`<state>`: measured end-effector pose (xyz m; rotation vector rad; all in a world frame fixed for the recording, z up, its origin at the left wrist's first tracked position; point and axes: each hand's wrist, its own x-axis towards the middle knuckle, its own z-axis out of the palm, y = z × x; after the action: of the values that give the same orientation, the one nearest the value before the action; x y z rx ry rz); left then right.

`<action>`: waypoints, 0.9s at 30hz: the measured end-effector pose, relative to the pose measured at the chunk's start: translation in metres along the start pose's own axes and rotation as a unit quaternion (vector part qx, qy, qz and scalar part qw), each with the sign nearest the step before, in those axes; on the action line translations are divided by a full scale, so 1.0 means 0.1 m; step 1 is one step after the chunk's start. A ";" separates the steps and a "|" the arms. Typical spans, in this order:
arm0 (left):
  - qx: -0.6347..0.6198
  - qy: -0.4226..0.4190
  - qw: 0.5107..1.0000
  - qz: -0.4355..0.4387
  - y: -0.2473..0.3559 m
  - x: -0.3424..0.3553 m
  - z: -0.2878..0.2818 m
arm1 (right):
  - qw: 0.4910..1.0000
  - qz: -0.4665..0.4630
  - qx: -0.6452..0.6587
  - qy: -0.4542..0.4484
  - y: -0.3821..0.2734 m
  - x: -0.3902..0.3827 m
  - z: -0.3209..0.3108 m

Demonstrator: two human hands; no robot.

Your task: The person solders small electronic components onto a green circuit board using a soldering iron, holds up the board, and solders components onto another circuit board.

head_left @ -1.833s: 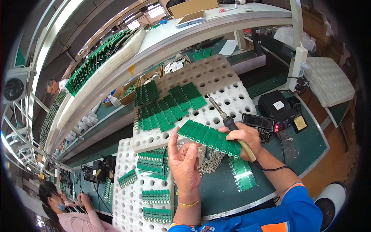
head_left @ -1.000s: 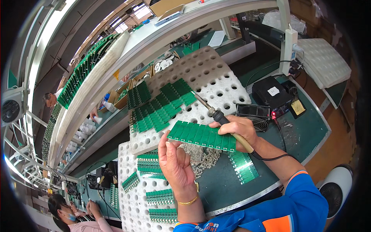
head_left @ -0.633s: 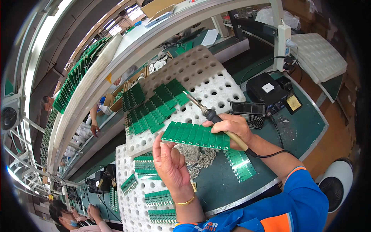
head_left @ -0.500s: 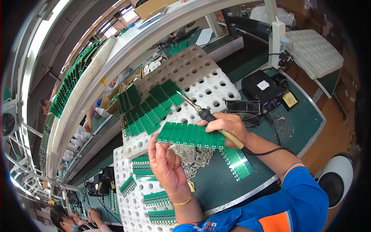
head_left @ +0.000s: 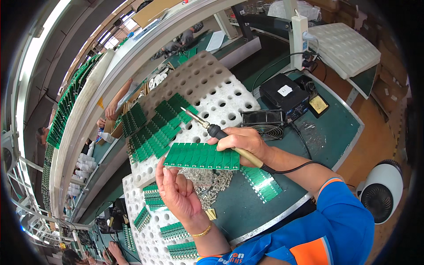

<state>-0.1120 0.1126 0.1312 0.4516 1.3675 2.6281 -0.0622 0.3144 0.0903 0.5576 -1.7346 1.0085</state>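
The green circuit panel [head_left: 201, 157] is held in the air on the near side of the upper foam slab [head_left: 207, 100], a large perforated block bearing overlapping boards [head_left: 154, 132]. The panel should handle as light, thin and stiff, likely smooth under bare fingers and apt to crack or mark if flexed hard. Its short ends and long edges look the best places to take hold, sparing the face.

The right hand [head_left: 245, 141], on the slab's near side, is wrapped round a soldering iron while its fingers overlap the panel's right end; how firmly they pinch the panel is hidden. The left hand [head_left: 179, 190], farther out from the slab, is palm up with fingers loosely curled, one at the panel's left end; whether its thumb presses there I cannot tell. The soldering iron [head_left: 215, 130] points toward the slab, its tip clear of the panel.

As for looks, the panel is a long, flat, bright green rectangle, divided crosswise into slim sections, with tiny shiny metallic spots lining the edge away from the slab.
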 end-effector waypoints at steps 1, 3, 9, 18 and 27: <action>0.000 -0.002 1.000 0.001 0.00 -0.01 0.00 | 1.000 0.008 0.000 -0.009 -0.01 -0.01 -0.01; 0.000 -0.005 1.000 -0.001 0.01 -0.01 -0.01 | 1.000 0.019 -0.003 -0.018 -0.02 -0.03 -0.02; 0.017 0.012 1.000 0.002 0.00 -0.01 0.02 | 1.000 -0.016 -0.018 -0.010 0.01 0.00 -0.02; 0.038 0.018 0.999 0.011 0.02 0.00 0.03 | 1.000 0.026 0.002 -0.015 0.04 -0.01 0.01; 0.049 0.029 0.998 0.027 -0.08 -0.02 0.07 | 0.999 0.009 -0.049 -0.022 -0.01 -0.03 -0.06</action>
<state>-0.1074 0.1221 0.1286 0.4335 1.5289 2.6462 -0.0572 0.3188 0.0889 0.5065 -1.8198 0.9242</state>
